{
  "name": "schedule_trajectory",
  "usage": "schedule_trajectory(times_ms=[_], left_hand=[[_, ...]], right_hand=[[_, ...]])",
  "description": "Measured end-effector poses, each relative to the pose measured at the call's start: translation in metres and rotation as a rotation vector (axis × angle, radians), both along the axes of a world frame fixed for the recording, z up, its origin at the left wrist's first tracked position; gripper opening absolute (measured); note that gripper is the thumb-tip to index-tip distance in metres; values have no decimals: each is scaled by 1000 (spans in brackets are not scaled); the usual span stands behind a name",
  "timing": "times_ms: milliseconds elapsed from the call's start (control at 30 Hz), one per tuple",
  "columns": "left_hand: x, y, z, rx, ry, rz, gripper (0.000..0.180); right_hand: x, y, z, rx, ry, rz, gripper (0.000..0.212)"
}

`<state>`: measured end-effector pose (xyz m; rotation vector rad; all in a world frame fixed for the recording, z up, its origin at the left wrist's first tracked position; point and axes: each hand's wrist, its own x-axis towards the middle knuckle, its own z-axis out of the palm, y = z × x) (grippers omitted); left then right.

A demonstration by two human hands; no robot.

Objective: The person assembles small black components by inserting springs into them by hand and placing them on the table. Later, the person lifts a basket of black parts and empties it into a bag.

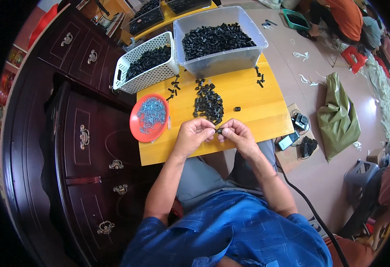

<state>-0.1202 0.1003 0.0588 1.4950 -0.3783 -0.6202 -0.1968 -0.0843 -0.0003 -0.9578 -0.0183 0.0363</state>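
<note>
leftward, a dark cabinet (98,133) walls in the yellow table (257,102), whose widest open stretch lies toward its right edge; near edge runs by the person's lap (199,178). a translucent tub (221,64) and a white basket (152,78), both heaped with black parts (217,40), block the far side, a red dish (134,124) of blue-grey bits (152,113) sits at the left edge, and a loose black pile (209,103) lies mid-table. just nearside of it, left hand (194,135) and right hand (239,138) together pinch a small black piece (220,131) between fingertips.
</note>
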Motion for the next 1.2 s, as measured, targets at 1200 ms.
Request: schedule_trajectory(times_ms=[1200], left_hand=[[-16,-16,29,258,-662,90,29]], right_hand=[[0,10,17,207,128,34,17]])
